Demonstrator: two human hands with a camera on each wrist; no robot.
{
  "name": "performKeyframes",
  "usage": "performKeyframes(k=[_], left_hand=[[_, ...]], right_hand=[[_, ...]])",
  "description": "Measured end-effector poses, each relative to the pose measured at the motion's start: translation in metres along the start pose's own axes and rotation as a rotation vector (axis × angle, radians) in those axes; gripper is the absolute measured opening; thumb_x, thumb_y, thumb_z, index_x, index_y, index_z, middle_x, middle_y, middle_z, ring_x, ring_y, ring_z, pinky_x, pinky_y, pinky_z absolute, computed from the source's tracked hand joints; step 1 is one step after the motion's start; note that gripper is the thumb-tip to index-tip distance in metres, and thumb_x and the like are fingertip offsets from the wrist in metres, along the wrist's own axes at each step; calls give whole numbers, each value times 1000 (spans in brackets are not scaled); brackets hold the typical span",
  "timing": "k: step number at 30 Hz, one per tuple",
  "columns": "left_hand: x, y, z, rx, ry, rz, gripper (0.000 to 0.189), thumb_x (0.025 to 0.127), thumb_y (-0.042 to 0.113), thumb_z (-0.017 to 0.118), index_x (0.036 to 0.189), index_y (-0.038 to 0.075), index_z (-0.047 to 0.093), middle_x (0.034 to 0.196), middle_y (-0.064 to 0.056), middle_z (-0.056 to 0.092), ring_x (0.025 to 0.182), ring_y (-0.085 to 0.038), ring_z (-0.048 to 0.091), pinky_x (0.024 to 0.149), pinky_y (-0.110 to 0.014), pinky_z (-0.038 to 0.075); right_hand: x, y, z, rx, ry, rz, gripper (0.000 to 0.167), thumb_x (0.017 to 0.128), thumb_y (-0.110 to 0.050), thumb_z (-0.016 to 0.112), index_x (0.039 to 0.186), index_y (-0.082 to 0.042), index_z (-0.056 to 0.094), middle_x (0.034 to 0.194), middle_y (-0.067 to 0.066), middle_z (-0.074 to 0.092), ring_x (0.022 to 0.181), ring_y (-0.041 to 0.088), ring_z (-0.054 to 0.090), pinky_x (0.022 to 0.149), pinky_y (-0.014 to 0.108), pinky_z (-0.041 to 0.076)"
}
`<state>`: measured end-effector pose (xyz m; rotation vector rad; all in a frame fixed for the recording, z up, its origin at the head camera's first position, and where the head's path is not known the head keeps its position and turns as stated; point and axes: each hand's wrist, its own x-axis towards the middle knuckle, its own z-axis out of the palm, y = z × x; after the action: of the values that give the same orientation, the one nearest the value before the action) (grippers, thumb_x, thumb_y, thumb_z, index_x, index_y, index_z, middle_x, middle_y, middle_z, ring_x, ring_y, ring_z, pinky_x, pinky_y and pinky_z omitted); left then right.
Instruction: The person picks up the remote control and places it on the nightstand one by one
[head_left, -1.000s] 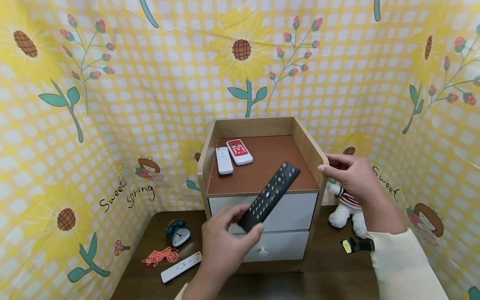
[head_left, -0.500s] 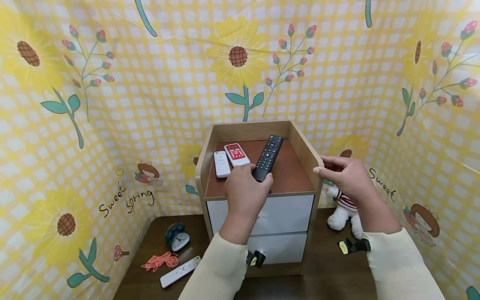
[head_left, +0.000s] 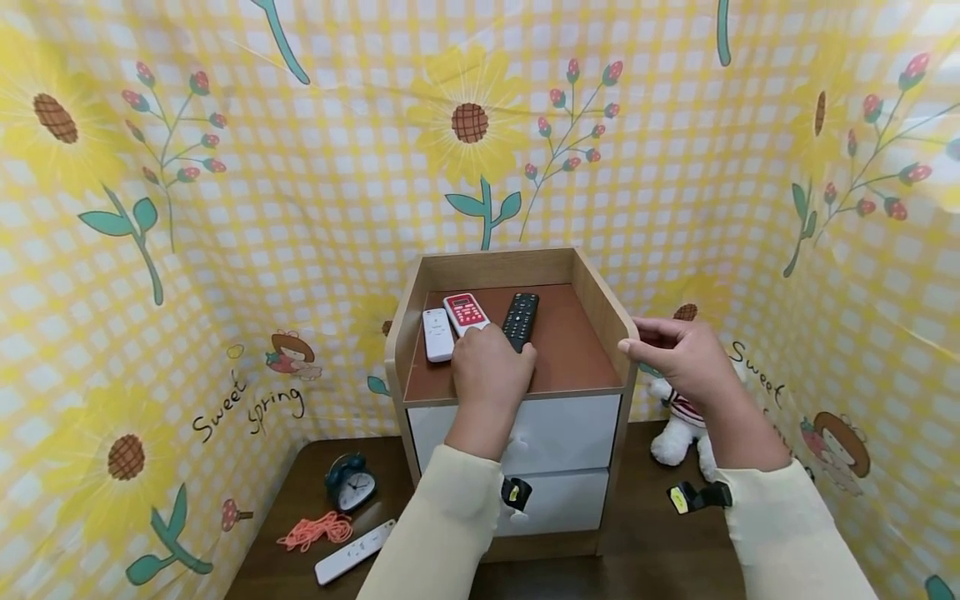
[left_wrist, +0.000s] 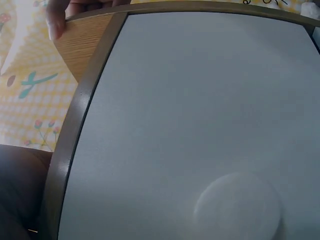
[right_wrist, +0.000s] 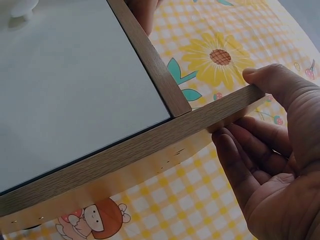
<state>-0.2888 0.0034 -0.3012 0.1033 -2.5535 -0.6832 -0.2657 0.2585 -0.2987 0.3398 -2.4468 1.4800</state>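
Note:
A black remote control lies on the brown top of the small cabinet, its near end under my left hand, whose thumb and fingers hold it on either side. To its left are a white-and-red remote, partly covered by that hand, and a slim white remote. My right hand pinches the front edge of the cabinet's right side panel, thumb on one face and fingers on the other. The left wrist view mostly shows a pale drawer front, with no left hand in it.
On the dark table, left of the cabinet, are a teal alarm clock, a coral cord bundle and another white remote. A white plush toy sits at the right. Sunflower-patterned cloth surrounds everything.
My left hand has carried the black remote from in front of the drawers up and over the cabinet, then lowered it onto the top. The right hand has kept its grip on the side panel.

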Motion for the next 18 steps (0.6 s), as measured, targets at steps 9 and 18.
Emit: performKeyframes(k=[9, 18], left_hand=[[2, 3, 7, 67, 21, 14, 53, 96, 40, 81, 112, -10, 78, 108, -25, 74, 99, -37, 69, 87, -47, 61], [3, 5, 9, 80, 8, 5, 55, 96, 42, 81, 114, -9, 78, 110, -25, 73, 101, -36, 68, 87, -47, 61]], right_hand=[[0, 2, 0, 6, 3, -4, 49, 101, -21, 81, 144, 0, 70, 132, 24, 75, 97, -6, 69, 85, 16, 58], [0, 1, -1, -3, 4, 8, 51, 101, -23, 82, 144, 0, 69, 132, 25, 75, 98, -6, 68, 85, 16, 57]])
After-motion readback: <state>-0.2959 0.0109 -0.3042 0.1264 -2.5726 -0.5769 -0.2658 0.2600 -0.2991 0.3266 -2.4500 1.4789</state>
